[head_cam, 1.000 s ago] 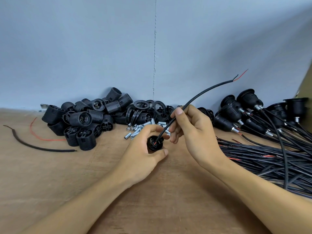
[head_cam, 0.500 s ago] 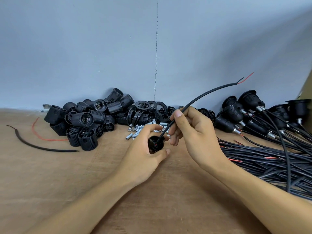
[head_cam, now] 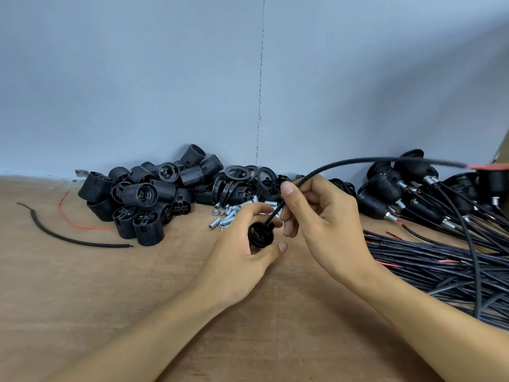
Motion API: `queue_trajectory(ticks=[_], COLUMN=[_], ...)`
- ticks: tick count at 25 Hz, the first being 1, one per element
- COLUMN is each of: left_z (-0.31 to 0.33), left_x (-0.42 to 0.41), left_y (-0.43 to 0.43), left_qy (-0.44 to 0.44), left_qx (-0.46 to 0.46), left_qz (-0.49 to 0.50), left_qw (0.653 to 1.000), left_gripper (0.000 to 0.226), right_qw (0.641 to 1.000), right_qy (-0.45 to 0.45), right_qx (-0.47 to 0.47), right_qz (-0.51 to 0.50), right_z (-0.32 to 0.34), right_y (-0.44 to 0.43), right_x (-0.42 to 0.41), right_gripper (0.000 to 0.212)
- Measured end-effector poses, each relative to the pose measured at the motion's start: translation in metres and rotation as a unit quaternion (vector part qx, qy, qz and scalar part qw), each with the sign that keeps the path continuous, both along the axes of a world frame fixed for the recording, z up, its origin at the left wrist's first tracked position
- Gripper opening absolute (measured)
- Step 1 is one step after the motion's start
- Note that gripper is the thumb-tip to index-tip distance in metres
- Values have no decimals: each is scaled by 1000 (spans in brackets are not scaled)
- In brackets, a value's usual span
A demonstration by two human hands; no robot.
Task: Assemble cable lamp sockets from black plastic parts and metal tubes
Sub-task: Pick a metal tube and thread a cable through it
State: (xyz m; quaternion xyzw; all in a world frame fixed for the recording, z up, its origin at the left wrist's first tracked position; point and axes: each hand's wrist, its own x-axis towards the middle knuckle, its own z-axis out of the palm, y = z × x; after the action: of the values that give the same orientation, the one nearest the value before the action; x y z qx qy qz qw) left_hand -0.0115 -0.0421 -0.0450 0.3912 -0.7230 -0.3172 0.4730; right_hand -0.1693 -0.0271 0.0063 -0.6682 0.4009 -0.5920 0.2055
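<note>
The left hand (head_cam: 242,260) curls its thumb and fingers round a small black socket part (head_cam: 260,235) and holds it just above the counter (head_cam: 82,299). The right hand (head_cam: 325,224) is just beside it, almost touching. It pinches a thin black cable (head_cam: 344,163) between the thumb and the first fingers. The low end of the cable goes down into the top of the socket part. From the pinch, the cable bends up and over to the right of the right hand. Its far end is blurry, with a bit of red showing.

Past the left hand and off to its left sits a heap of black socket shells (head_cam: 148,199) with ridged sides. Right behind the left hand lie small metal tubes (head_cam: 228,216), and just behind those is a bunch of flat black rings (head_cam: 239,175). To the right of the right hand lie finished sockets (head_cam: 407,186) with cables coming out of them. Nearer, on that same side, a thick bundle of black cables (head_cam: 440,260) lies across the counter. Far to the left of the left hand lie a loose black wire piece (head_cam: 63,235) and a thin red wire (head_cam: 71,221), side by side. A gray wall (head_cam: 165,78) stands behind it all.
</note>
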Motion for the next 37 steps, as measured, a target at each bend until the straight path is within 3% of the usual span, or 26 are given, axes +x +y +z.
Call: queue_trajectory(ticks=[7,11,15,19,22,26,30,33,37], left_z=[3,3,4,8,12,10,11,14,15], left_x=[-4,-4,0,1,0,-1,2,2,3], left_y=[6,6,1,1,3,1,-1,0,0], left_qy=[-15,29,114,164,161,182,230,210,160], left_qx=[-6,30,71,76,61,86,149,168,160], left_qz=[-3,11,35,45,20,17,0,-45,-52], left_qw=[1000,999,990,983,985,979,962,962,973], left_gripper=[49,51,47,40,36,28,22,11,8], right_qw=[999,997,990,938,915,950,970,986,991], right_qy=[42,36,-48,-206,-245,-167,-143,-91,-18], right_qx=[-1,62,130,272,305,261,196,116,81], right_qz=[-9,0,-13,67,94,35,-29,-74,-104], right_z=[0,-7,-11,-12,-12,-17,-17,-19,-20], right_y=[2,-3,-15,-18,-15,-4,2,6,7], right_x=[-2,-2,-8,-8,-4,12,16,15,13], right_gripper=[35,34,34,27,22,35,29,15,28])
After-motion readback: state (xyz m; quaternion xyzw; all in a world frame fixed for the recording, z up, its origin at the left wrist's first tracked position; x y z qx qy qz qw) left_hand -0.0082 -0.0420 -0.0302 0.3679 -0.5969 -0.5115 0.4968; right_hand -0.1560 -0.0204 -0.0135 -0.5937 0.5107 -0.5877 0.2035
